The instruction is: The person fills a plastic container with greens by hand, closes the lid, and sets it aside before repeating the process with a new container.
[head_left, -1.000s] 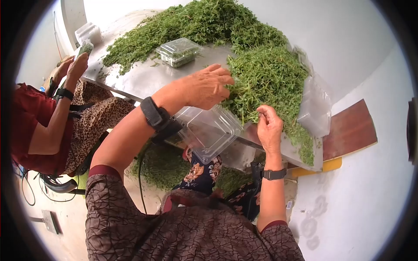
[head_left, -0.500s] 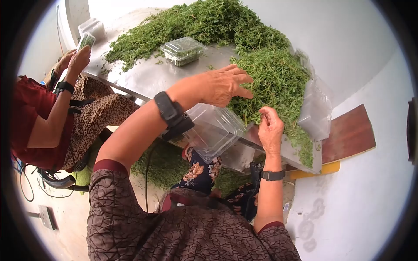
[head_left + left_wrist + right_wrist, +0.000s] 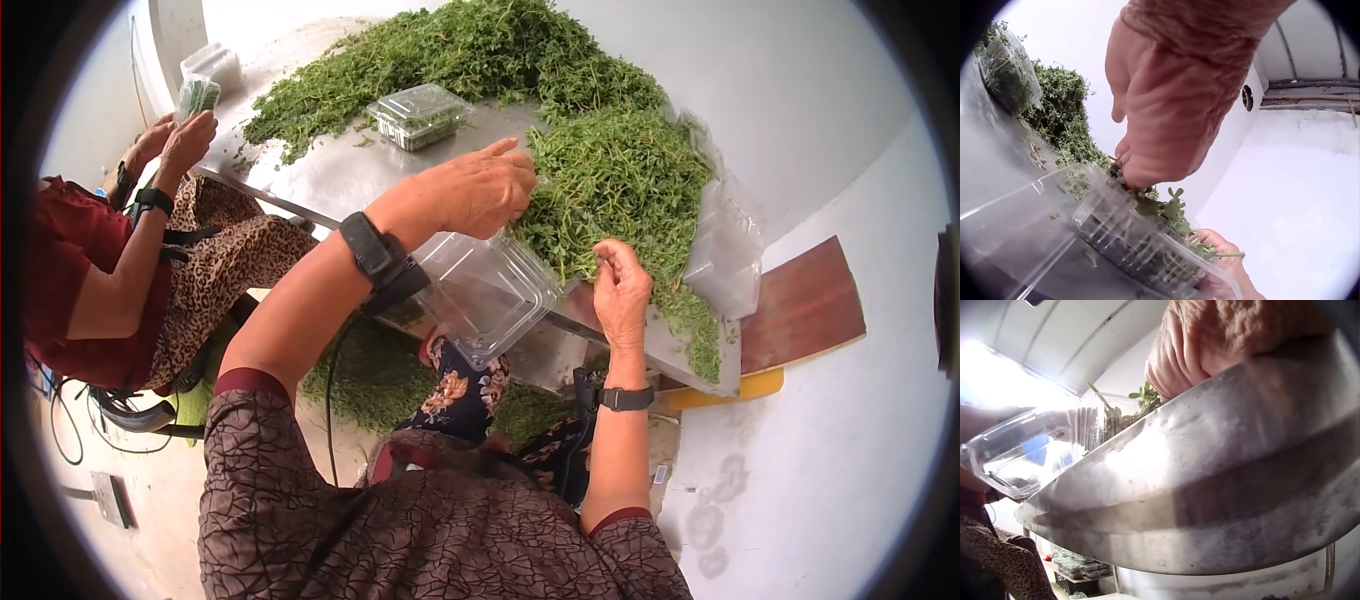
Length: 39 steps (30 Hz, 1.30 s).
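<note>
At the near table edge, an open clear clamshell point(image 3: 488, 290) is being overhung past the steel table point(image 3: 330, 180), lid flap hanging toward the lap. Green herb sprigs point(image 3: 610, 190) are being piled across the table's right and far side, right up against the clamshell's tray.

Left hand point(image 3: 478, 190): fingers are being bunched down into the sprigs at the tray's far rim; in the left wrist view the left hand point(image 3: 1166, 106) is being seen pinching a small tuft just above the clamshell point(image 3: 1141, 244), which already has some sprigs in it.

Right hand point(image 3: 620, 290): fingers are being curled at the pile's near edge, just beside the tray. Right wrist view is being mostly blocked by the table's underside point(image 3: 1222, 481); only knuckles point(image 3: 1210, 350) and a few leaves are being shown over the rim, so the grip cannot be told.

Around: a closed, filled clamshell point(image 3: 418, 117) is being left mid-table, well apart from the hands. A clear plastic bag point(image 3: 725, 250) is being draped at the table's right end. A second person point(image 3: 110, 260) is being seated at left, holding another small pack point(image 3: 196, 97). More herbs are lying on the floor under the table point(image 3: 370, 385).
</note>
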### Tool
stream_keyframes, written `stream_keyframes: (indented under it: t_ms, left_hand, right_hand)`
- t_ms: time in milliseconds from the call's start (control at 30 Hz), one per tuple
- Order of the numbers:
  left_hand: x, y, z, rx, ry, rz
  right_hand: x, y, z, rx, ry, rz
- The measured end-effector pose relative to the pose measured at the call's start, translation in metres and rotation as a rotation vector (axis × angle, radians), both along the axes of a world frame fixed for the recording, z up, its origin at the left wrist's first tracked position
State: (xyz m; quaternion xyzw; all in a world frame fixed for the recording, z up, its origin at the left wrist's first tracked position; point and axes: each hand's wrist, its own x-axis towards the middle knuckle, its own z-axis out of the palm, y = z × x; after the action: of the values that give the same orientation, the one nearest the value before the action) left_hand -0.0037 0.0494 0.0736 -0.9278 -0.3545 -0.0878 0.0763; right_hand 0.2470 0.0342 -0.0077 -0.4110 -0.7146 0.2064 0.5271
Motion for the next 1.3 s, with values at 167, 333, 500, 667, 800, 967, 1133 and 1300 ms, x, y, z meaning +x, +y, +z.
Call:
stream_keyframes:
  t_ms: [167, 333, 500, 667, 800, 967, 1133, 1300]
  left_hand:
    - [-0.010, -0.006, 0.002, -0.065, -0.235, -0.025]
    - [-0.027, -0.012, -0.009, -0.074, -0.454, -0.057]
    - [-0.030, -0.016, -0.022, 0.026, -0.258, -0.089]
    - [-0.028, -0.022, -0.024, 0.008, -0.297, -0.067]
    - [-0.029, -0.031, -0.010, -0.006, -0.441, -0.064]
    - [-0.027, -0.033, -0.018, 0.025, -0.290, -0.054]
    - [-0.022, -0.034, -0.019, -0.058, -0.222, -0.021]
    - [-0.037, -0.036, -0.026, -0.087, -0.407, 0.000]
  right_hand:
    - [0.001, -0.003, 0.005, -0.039, -0.021, 0.008]
    - [0.001, -0.006, 0.007, -0.089, -0.062, 0.005]
    - [0.001, -0.006, 0.008, -0.125, -0.052, 0.000]
    - [0.003, -0.004, 0.004, -0.117, -0.039, 0.011]
    - [0.002, -0.005, 0.006, -0.114, -0.043, 0.016]
    - [0.001, -0.006, 0.006, -0.112, -0.021, -0.002]
    - [-0.001, -0.003, 0.004, -0.009, 0.002, -0.016]
    - [0.002, 0.002, 0.001, 0.025, -0.043, 0.008]
